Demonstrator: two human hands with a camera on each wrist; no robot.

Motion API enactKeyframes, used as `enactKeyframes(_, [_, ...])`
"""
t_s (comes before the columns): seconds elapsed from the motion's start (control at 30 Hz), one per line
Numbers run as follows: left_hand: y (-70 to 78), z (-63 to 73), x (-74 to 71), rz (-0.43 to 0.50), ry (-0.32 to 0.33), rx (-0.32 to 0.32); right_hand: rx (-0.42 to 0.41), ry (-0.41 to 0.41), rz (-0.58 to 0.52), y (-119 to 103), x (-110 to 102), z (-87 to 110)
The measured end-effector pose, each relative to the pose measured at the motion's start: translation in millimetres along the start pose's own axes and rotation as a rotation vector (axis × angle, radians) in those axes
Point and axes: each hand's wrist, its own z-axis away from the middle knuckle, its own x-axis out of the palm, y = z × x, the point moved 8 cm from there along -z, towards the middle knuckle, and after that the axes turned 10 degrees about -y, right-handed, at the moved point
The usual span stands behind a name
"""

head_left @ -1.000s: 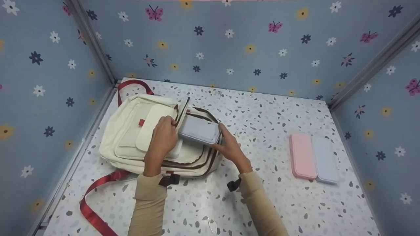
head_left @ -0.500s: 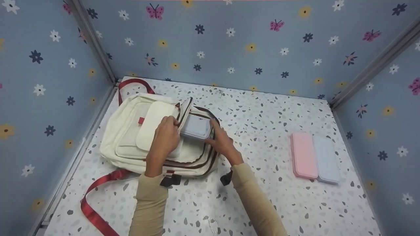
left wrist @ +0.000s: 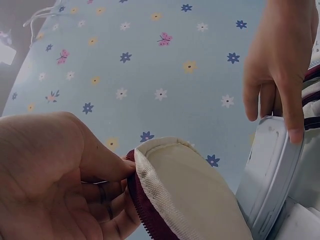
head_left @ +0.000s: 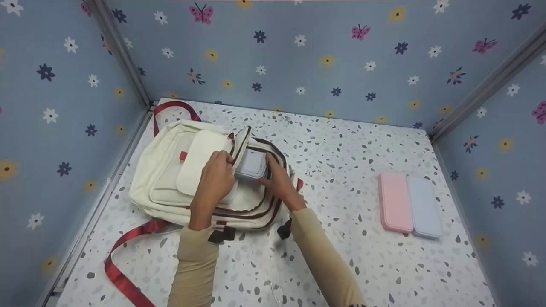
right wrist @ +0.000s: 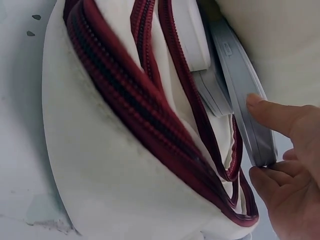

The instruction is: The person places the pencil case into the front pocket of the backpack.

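A cream backpack (head_left: 149, 175) with red-brown zips lies on the table at left, its zipped opening facing right. My left hand (head_left: 216, 177) pinches the zipped edge of its front flap (left wrist: 175, 185), holding it raised. A flat blue-grey hard pencil case (head_left: 251, 163) sits partly inside the opening, its left part hidden behind the flap. My right hand (head_left: 281, 181) grips its outer end, thumb (right wrist: 272, 114) on one broad face and fingers on the other side. Alongside it in the right wrist view, a white case (right wrist: 187, 37) and another grey case (right wrist: 214, 95) stand inside the bag.
A pink pencil case (head_left: 395, 202) and a light blue one (head_left: 424, 207) lie side by side on the right of the speckled table (head_left: 337, 256). Red straps (head_left: 121, 277) trail from the bag. Flowered walls (head_left: 281, 55) enclose the table at the back and sides.
My right hand has moved left, sliding the blue-grey pencil case deeper into the backpack, so less of it shows. The left hand keeps its pinch on the flap, nearly still.
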Motion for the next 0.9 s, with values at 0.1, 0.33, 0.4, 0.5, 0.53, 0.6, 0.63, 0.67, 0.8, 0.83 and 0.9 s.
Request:
enactKeyframes(0.1, [0.4, -0.2, 0.1, 0.002, 0.005, 0.007, -0.011, 0.021, 0.011, -2, 2, -1.6])
enactKeyframes(0.33, [2.3, 0.5, -1.9, 0.004, 0.024, 0.022, 0.001, 0.092, 0.023, -6, 6, -0.8])
enactKeyframes(0.4, [1.4, 0.4, -2.1, 0.004, 0.025, 0.017, -0.002, 0.123, 0.009, -7, 5, 0.4])
enactKeyframes(0.5, [-0.6, 0.2, -2.1, 0.01, 0.015, 0.004, -0.018, 0.173, -0.043, -8, 3, 3.0])
enactKeyframes(0.53, [-1.2, 0.0, -2.1, 0.011, 0.011, 0.002, -0.026, 0.187, -0.071, -8, 2, 4.0])
enactKeyframes(0.6, [-2.3, 0.0, -2.5, 0.015, 0.005, -0.005, -0.04, 0.209, -0.125, -10, 0, 6.0])
enactKeyframes(0.63, [-2.9, -0.2, -2.9, 0.017, 0.005, -0.006, -0.045, 0.215, -0.153, -11, -1, 7.0])
enactKeyframes(0.67, [-2.8, -0.2, -3.2, 0.018, 0.006, -0.006, -0.05, 0.221, -0.178, -11, -2, 7.6])
enactKeyframes(0.8, [-2.5, -0.6, -3.3, 0.015, 0.015, 0.003, -0.04, 0.232, -0.241, -11, -3, 9.0])
enactKeyframes(0.83, [-2.1, -0.6, -3.2, 0.013, 0.018, 0.006, -0.038, 0.232, -0.25, -11, -3, 8.9])
enactKeyframes(0.9, [-1.5, -0.5, -2.6, 0.005, 0.022, 0.011, -0.022, 0.236, -0.261, -11, -2, 8.0])
